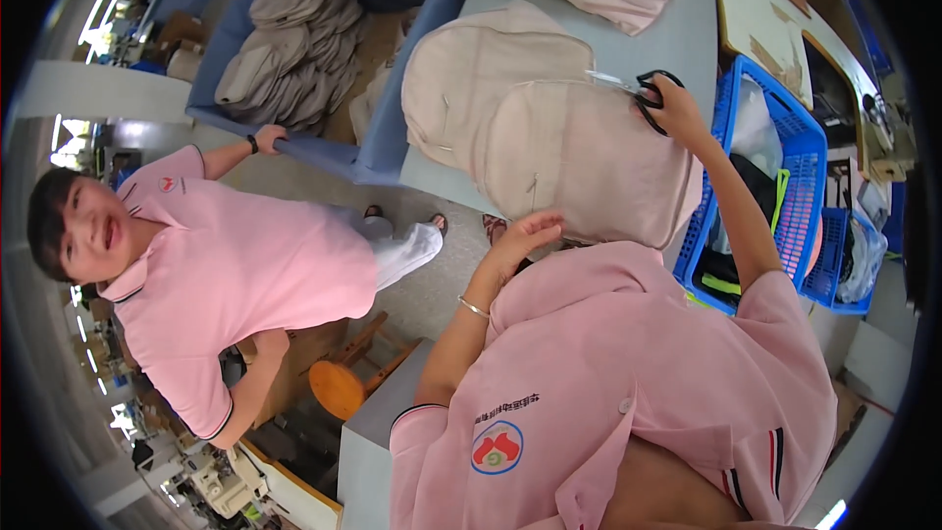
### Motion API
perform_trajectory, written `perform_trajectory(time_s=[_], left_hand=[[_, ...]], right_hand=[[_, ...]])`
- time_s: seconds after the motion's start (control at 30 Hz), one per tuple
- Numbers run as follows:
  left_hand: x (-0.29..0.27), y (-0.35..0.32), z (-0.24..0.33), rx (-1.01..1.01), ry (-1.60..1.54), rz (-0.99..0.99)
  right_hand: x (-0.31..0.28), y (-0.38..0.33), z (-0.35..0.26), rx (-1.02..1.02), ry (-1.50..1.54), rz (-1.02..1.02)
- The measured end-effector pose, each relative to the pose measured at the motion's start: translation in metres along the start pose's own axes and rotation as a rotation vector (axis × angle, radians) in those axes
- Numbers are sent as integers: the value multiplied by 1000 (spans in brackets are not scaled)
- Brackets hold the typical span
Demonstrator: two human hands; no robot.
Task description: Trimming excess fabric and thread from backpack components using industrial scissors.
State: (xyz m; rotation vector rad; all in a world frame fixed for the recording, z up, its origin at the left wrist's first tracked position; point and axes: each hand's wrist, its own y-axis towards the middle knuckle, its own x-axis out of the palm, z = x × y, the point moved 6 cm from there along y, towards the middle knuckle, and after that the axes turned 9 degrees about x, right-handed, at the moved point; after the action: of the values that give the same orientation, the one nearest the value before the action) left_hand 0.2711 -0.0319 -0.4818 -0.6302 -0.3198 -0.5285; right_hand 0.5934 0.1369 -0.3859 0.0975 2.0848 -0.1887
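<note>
Lying overlapped on one grey table (692,25), two beige bags (608,162) are counted. One pair of black-handled scissors (643,96) is grasped by the right hand (677,112) at the nearer bag's far right corner. The left hand (527,240) is placed at its near edge; whether cloth is pinched cannot be told. Two blue baskets (807,162) are stationed rightward.

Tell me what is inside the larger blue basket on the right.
Clear plastic, black material and neon yellow-green pieces show inside the blue basket. The right forearm covers part of it; anything beneath these contents is hidden.
</note>
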Motion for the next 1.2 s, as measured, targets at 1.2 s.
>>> perform_trajectory(time_s=[1.2], left_hand=[[-39,-67,349,929,581,258]], right_hand=[[-100,-148,-94,86,683,381]])
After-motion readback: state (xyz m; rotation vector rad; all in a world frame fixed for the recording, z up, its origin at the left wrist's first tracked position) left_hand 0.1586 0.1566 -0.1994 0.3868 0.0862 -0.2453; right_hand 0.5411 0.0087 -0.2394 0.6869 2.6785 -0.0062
